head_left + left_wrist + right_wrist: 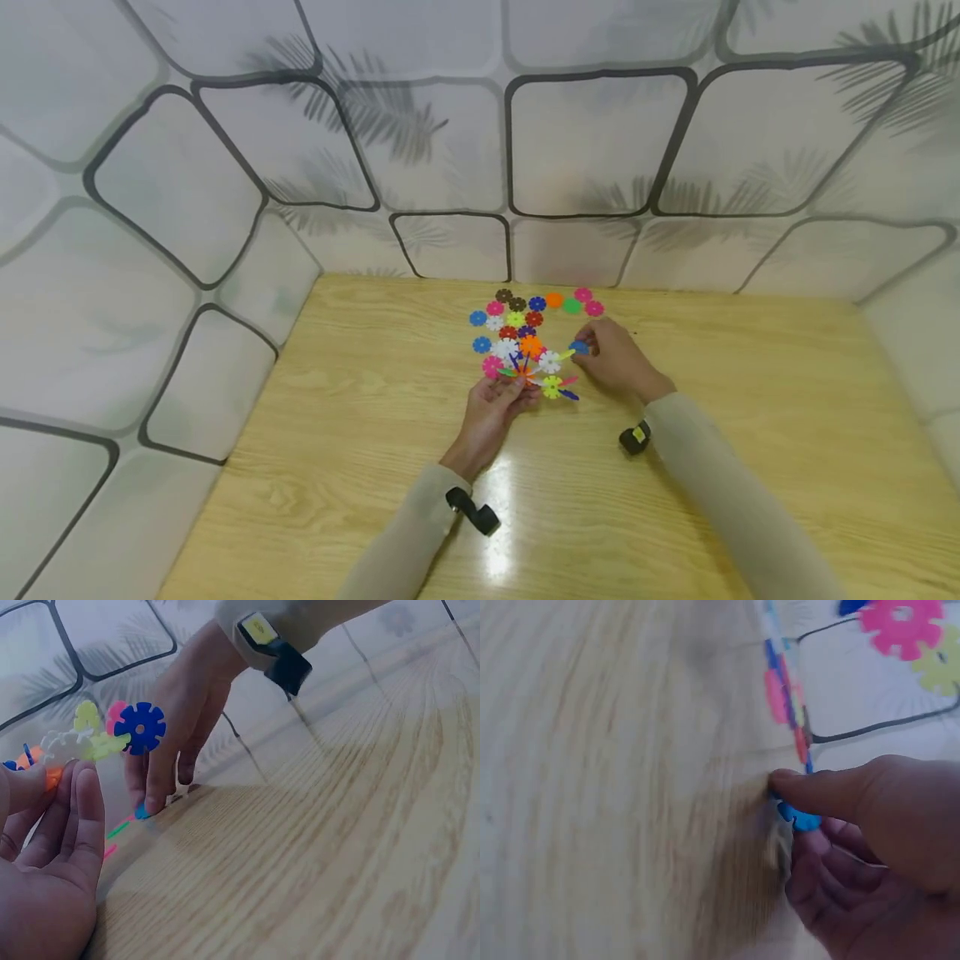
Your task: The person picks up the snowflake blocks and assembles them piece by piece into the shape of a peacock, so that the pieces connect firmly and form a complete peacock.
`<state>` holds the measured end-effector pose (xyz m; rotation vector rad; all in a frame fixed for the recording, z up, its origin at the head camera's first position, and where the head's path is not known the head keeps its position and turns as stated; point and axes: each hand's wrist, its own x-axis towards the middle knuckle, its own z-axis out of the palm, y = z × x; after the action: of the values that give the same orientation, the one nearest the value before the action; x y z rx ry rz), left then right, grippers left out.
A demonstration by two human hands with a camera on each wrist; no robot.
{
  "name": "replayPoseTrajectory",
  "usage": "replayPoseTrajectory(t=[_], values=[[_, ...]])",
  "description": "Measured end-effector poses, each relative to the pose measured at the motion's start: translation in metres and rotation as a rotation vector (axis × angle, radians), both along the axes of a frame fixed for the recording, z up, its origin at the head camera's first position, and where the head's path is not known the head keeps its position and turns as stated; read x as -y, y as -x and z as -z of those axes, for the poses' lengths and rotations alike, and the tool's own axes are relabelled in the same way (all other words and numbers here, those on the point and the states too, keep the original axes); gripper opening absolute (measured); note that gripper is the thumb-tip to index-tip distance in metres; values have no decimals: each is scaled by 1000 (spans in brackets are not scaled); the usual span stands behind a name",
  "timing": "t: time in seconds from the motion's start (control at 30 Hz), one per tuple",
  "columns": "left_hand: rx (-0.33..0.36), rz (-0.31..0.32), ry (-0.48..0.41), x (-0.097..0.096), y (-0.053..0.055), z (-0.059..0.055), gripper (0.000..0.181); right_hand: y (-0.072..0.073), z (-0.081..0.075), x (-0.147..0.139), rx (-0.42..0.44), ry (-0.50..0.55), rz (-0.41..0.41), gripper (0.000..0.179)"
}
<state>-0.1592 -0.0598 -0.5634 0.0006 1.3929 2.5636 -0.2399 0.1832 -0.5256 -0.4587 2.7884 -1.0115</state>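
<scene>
the left hand pinched a cluster of joined discs above the table; the right hand, fingers nearly closed, pinched a blue disc near the tabletop. picking up seemed in hand; joining probably called for lining up slots.

My left hand holds a cluster of joined notched discs, with orange, white, yellow and blue among its colours. To its right, my right hand pinches a blue disc close to a yellow piece; whether the two touch, I can't quite tell from here. Loose discs lie beyond, on the far part of the wooden table, near the patterned wall. Each pale sleeve has a black fitting by the cuff.
</scene>
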Motion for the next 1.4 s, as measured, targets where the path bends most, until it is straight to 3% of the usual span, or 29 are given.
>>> replayPoseTrajectory(t=[0.1,0.27,0.4,0.67,0.87,1.07,1.3,1.4], values=[[9,-7,-9,-4,0,1,21,-17,-7,-6,2,112,23,14],[11,-24,-11,-5,2,6,20,-53,-11,-10,-81,341,55,9],[-13,-32,-2,-5,2,6,19,-65,-9,-4,-178,424,53,11],[1,-13,39,-4,1,3,25,-65,-13,4,-331,397,-27,16],[-5,4,59,0,0,3,25,-63,-14,3,-483,292,-148,19],[-13,19,105,1,-1,2,24,-66,-18,7,-609,201,-191,21],[-30,15,111,1,0,5,20,-65,-27,5,-572,227,-229,25],[-26,4,94,0,0,4,16,-59,-28,-5,-482,200,-266,24]])
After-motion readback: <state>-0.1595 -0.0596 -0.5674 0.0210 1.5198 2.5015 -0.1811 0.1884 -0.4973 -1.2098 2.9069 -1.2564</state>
